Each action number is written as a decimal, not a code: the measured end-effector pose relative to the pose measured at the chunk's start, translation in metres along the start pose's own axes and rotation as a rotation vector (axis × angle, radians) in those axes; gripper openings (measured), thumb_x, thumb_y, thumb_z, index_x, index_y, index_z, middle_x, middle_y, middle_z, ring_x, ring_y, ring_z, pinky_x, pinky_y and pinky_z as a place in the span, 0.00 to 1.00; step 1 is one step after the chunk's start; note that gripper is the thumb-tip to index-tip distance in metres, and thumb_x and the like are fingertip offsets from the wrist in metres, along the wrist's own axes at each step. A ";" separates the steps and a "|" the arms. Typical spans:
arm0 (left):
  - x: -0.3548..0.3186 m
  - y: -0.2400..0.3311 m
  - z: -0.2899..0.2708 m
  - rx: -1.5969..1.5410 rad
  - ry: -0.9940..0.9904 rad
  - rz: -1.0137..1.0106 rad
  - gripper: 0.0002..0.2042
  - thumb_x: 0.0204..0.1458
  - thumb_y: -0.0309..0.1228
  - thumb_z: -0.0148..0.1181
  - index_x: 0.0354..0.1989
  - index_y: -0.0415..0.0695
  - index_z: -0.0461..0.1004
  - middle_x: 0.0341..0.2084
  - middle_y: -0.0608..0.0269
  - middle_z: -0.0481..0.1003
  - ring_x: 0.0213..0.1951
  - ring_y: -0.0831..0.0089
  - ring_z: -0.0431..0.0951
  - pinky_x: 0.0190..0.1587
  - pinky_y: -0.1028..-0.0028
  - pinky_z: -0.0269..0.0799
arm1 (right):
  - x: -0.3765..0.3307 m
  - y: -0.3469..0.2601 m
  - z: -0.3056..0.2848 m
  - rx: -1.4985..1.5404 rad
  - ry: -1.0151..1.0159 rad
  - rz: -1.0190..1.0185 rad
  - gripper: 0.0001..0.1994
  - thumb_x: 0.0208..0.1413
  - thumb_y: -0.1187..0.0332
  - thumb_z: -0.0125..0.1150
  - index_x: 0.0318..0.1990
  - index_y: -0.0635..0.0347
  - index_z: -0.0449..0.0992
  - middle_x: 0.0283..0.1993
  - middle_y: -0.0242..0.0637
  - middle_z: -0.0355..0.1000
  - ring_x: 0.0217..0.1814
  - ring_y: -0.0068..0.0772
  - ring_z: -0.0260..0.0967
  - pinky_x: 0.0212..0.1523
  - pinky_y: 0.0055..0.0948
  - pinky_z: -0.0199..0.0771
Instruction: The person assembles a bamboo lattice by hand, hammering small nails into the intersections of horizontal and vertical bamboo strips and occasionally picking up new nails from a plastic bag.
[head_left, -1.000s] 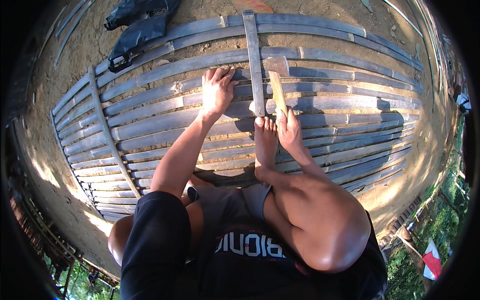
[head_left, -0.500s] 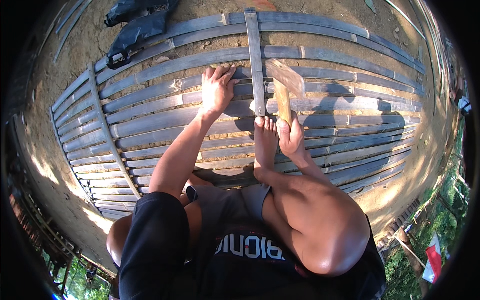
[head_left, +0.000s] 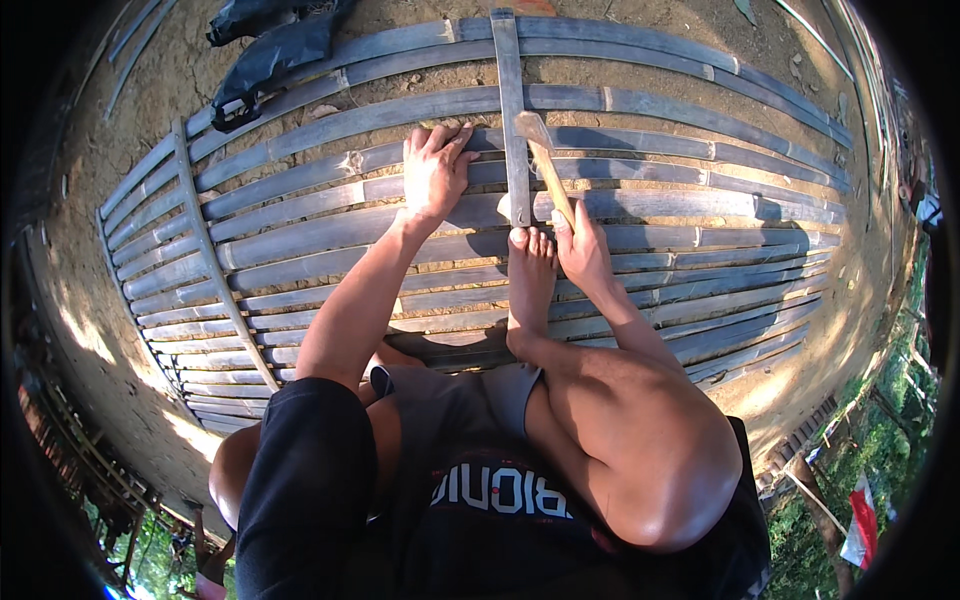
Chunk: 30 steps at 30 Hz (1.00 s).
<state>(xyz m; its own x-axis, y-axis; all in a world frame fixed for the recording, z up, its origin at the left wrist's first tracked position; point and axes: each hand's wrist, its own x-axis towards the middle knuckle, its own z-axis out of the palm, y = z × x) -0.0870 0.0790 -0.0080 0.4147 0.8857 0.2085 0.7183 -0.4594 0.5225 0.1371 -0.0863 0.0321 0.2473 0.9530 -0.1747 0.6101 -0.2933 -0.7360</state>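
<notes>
My left hand presses on the grey bamboo slats, its fingers bent over the far edge of one slat, left of a flat upright crosspiece. My right hand is closed round the lower handle of a wooden mallet. The mallet tilts to the left, its head close to the crosspiece's right edge; whether they touch I cannot tell. A small nail-like point shows near the crosspiece's near end. My bare foot rests on the slats, toes against that end.
A second, thin crosspiece runs over the slats at the left. Black plastic sheeting lies over the far left edge of the panel. Bare earth surrounds it. A red and white cloth hangs at the lower right, beside greenery.
The mallet's head has swung left and toward the crosspiece, its handle now slanting. My right hand has shifted slightly and turned with it. My left hand has barely moved.
</notes>
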 end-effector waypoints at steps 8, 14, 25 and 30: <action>0.000 0.000 -0.002 -0.006 0.004 0.003 0.21 0.49 0.34 0.69 0.55 0.51 0.82 0.43 0.68 0.79 0.44 0.60 0.72 0.52 0.61 0.68 | 0.004 -0.003 -0.006 0.004 -0.022 -0.010 0.23 0.68 0.52 0.54 0.47 0.69 0.75 0.40 0.68 0.74 0.43 0.72 0.73 0.40 0.58 0.72; 0.001 0.001 -0.005 -0.033 0.006 -0.013 0.22 0.49 0.34 0.70 0.55 0.51 0.82 0.42 0.67 0.79 0.44 0.61 0.72 0.52 0.61 0.68 | 0.002 -0.004 -0.009 0.016 -0.034 -0.018 0.23 0.68 0.52 0.54 0.47 0.69 0.75 0.41 0.68 0.74 0.43 0.72 0.73 0.40 0.58 0.72; -0.002 0.001 -0.003 -0.032 -0.003 -0.018 0.21 0.50 0.34 0.69 0.55 0.51 0.82 0.41 0.67 0.78 0.43 0.61 0.72 0.50 0.62 0.67 | -0.003 -0.003 -0.004 -0.003 -0.031 -0.041 0.23 0.68 0.53 0.54 0.48 0.70 0.75 0.41 0.68 0.74 0.44 0.73 0.73 0.41 0.58 0.72; -0.004 -0.001 0.000 -0.020 0.011 -0.002 0.21 0.50 0.34 0.69 0.55 0.51 0.82 0.40 0.67 0.77 0.44 0.62 0.72 0.51 0.62 0.68 | 0.004 -0.003 0.005 -0.007 -0.054 -0.039 0.23 0.68 0.53 0.54 0.48 0.70 0.75 0.41 0.68 0.74 0.44 0.73 0.73 0.41 0.58 0.72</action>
<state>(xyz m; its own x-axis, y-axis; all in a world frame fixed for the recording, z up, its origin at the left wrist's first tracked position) -0.0894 0.0755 -0.0090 0.4067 0.8875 0.2165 0.7078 -0.4560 0.5396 0.1322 -0.0809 0.0300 0.1820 0.9665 -0.1809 0.6239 -0.2557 -0.7384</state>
